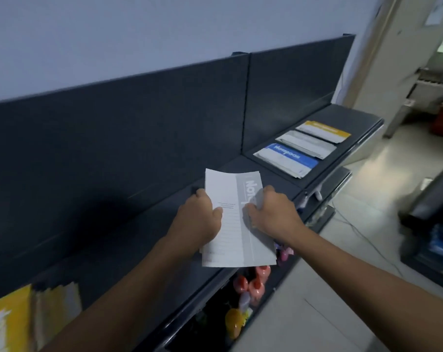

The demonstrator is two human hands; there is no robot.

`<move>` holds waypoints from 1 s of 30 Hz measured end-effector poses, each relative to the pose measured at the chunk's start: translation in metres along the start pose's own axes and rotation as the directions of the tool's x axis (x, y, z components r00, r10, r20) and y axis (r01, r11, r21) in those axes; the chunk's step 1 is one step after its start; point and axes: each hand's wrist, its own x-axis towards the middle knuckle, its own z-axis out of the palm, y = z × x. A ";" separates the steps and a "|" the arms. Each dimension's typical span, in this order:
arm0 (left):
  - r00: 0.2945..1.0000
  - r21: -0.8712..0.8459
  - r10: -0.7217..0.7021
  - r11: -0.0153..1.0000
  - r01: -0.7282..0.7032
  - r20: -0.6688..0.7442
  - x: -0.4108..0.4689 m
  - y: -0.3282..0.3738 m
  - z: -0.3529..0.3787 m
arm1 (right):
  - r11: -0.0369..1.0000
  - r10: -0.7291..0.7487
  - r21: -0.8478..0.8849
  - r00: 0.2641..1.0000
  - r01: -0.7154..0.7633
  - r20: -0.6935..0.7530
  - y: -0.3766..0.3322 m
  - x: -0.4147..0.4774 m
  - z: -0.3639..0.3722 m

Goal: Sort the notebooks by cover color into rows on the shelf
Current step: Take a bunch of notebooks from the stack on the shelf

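One grey notebook [236, 224] is held in the two hands. Its cover is white on the left, with a grey band and white letters on the right. At its corners more than one edge shows, so I cannot tell if it is a single notebook or a thin stack.

Three more notebooks lie flat in a row on the right part of the shelf [139, 224], side by side and partly overlapping: a blue notebook [289, 156] nearest, then a second grey notebook [306, 143], then a yellow notebook [324, 130] farthest. At the bottom left corner there is a yellow pile [9, 323] of notebooks, too blurred to count.

The grey notebook is just above the middle of the shelf, well apart from the row of three. Its near end reaches past the front edge of the shelf. The left hand [198, 217] grips its left edge, with the thumb on the cover. The right hand [271, 212] grips its right side, with curled fingers over the grey band. The notebook lies between the two hands.

Below, a lower shelf [197, 326] holds a few pink things [253, 283] and one yellow thing [234, 323]; what they are I cannot tell. To the right is a pale floor [342, 288].
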 end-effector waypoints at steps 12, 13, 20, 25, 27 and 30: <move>0.987 0.031 0.113 0.993 -0.117 0.112 0.136 0.172 0.094 | 0.988 0.151 0.024 0.988 -0.150 -0.032 0.168 0.115 -0.099; 0.985 0.041 0.123 0.991 -0.128 0.118 0.147 0.182 0.100 | 0.986 0.161 0.036 0.986 -0.160 -0.032 0.177 0.124 -0.106; 0.950 0.008 0.268 0.962 -0.273 0.159 0.231 0.242 0.144 | 0.959 0.279 0.073 0.959 -0.275 -0.044 0.234 0.182 -0.140; 0.929 0.000 0.291 0.954 -0.299 0.227 0.289 0.279 0.176 | 0.931 0.363 0.072 0.931 -0.359 -0.049 0.270 0.228 -0.160; 0.930 0.011 0.291 0.954 -0.301 0.224 0.311 0.294 0.187 | 0.919 0.386 0.107 0.921 -0.379 -0.052 0.282 0.246 -0.167; 0.927 0.016 0.294 0.952 -0.306 0.234 0.336 0.315 0.205 | 0.905 0.410 0.147 0.911 -0.399 -0.048 0.301 0.269 -0.178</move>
